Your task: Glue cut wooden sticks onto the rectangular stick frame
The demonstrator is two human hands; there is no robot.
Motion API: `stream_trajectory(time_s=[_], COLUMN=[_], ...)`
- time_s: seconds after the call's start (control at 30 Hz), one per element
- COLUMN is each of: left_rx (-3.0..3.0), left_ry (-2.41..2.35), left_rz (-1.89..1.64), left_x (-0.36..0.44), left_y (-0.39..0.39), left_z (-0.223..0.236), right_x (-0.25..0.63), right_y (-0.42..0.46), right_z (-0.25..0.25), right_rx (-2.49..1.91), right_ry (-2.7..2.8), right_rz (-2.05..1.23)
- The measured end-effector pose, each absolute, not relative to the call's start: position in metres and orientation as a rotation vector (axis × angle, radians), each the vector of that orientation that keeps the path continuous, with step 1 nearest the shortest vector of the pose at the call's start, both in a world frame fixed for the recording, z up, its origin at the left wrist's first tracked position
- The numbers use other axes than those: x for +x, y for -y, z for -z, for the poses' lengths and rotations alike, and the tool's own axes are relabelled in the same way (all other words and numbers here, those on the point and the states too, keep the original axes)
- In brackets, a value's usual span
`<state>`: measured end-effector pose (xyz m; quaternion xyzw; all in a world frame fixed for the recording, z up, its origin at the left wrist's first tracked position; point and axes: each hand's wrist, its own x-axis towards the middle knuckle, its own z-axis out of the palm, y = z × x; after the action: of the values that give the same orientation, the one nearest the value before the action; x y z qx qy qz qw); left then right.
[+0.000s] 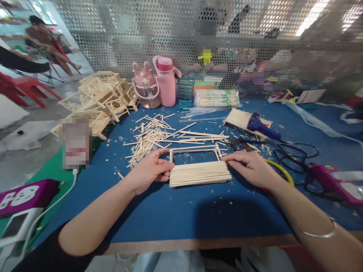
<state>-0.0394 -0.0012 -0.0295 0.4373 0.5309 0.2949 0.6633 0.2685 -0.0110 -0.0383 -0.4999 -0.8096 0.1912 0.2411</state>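
A small frame of wooden sticks stands on the blue table, its near part covered by a row of sticks laid side by side and its far part open. My left hand grips its left end, thumb on the corner and fingers around the side. At the right end, my right hand has its fingertips pinched at the corner of the stick row; whether a loose stick is between them is too small to tell. Behind the frame lies a heap of loose wooden sticks. Pliers lie beyond my right hand.
Finished stick frames are piled at the back left. A blue glue gun rests on a stick panel at the right, its cable near a purple power strip. A pink bottle and packed sticks stand along the perforated screen.
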Motion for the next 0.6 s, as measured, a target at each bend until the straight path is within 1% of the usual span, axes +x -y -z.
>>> stream_trajectory(time_s=[0.33, 0.5, 0.6], left_rx=[0.986, 1.001, 1.125], left_ry=[-1.195, -1.264, -1.346], left_rz=[-0.68, -0.646, -0.679], left_x=[-0.037, -0.037, -0.044], left_y=[0.002, 0.003, 0.0], left_z=[0.027, 0.019, 0.018], right_x=[0.271, 0.272, 0.273], right_y=[0.012, 0.011, 0.012], right_z=[0.034, 0.035, 0.035], right_rx=[-1.27, -1.244, -1.226], right_ry=[2.297, 2.319, 2.331], right_rz=[-0.523, -0.486, -0.444])
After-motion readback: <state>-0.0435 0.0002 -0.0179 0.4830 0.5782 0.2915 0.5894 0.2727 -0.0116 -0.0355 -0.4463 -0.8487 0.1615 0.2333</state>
